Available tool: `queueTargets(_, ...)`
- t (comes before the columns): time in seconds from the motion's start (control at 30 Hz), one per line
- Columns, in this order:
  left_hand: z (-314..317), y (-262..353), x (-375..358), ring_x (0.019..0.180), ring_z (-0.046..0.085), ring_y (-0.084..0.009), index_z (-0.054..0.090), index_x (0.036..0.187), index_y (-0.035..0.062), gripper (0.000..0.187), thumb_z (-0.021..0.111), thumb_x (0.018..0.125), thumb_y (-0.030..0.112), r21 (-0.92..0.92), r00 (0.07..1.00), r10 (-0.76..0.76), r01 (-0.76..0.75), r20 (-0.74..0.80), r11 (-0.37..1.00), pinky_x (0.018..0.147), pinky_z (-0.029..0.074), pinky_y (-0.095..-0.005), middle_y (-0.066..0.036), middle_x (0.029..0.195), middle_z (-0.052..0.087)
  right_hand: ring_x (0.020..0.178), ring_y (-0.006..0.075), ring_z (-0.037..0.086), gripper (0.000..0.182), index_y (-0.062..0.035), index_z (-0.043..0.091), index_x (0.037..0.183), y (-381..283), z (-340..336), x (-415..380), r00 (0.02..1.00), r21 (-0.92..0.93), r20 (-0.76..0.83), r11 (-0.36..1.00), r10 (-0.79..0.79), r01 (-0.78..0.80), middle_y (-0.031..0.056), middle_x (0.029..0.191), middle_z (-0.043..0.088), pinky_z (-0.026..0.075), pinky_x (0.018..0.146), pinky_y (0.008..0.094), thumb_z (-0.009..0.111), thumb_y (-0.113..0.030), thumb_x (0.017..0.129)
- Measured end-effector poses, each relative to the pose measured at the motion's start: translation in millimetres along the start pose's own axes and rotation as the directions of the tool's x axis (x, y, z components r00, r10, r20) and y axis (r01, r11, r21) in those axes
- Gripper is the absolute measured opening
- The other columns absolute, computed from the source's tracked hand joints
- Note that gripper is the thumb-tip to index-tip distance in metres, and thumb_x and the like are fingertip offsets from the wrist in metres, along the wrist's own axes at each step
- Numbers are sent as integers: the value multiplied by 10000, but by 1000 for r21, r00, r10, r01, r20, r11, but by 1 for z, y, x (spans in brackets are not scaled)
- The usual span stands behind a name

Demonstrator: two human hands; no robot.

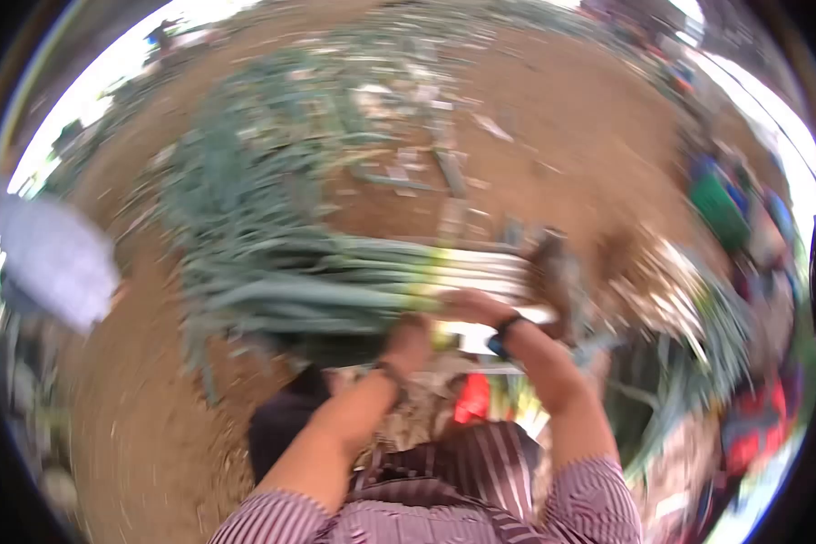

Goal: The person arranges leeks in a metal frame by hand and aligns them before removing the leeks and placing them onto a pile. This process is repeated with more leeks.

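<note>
A bundle of leeks (335, 288) lies across in front of me, green leaves to the left and white stems to the right. Around it runs a yellow-green tie band (429, 272). My left hand (408, 341) is closed at the lower end of this band, on the near side of the bundle; its fingers are blurred. Just right of it, my right hand (471, 306) curls over the near stems, fingertips against the band. Blur hides what exactly its fingers pinch.
Loose leek leaves (236, 172) cover the brown ground (562, 118) beyond the bundle. More leeks with pale roots (666, 290) lie at the right. A red item (472, 399) is below my hands. A blurred white shape (54, 258) is at the left, a green container (719, 204) at the right.
</note>
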State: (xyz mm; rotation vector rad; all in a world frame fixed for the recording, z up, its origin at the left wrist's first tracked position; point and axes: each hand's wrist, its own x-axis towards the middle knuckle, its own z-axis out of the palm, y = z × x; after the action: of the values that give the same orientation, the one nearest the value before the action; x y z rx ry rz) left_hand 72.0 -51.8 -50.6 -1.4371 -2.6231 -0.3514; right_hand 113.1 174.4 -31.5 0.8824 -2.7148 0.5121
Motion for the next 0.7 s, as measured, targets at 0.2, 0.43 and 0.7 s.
queueTargets(0.2,-27,-1,9,1016,598,-282,606,1110,77,275,473,889,170,129,961,193,-221,196,967,840,444,-467,-105,1027,652,935,324,642,481,-193,572,1259,-50,-30,21,804,190,116,781,584,-595,128,1015,659,503,804,439,629,-448,855)
queueTargets(0.43,-39,-4,5,1015,539,-292,548,1229,58,402,496,841,148,44,966,217,-225,141,973,898,416,-446,-101,1064,590,917,338,647,471,-173,568,1261,-64,-27,17,777,161,93,760,623,-629,140,1010,672,508,782,438,626,-433,872)
queueTargets(0.7,-47,0,3,960,552,-256,562,1216,51,413,506,813,121,172,967,220,-240,130,955,885,410,-416,-83,988,587,975,317,650,528,-311,489,1361,-53,-25,28,777,180,122,756,617,-629,123,1110,668,508,814,436,597,-468,869)
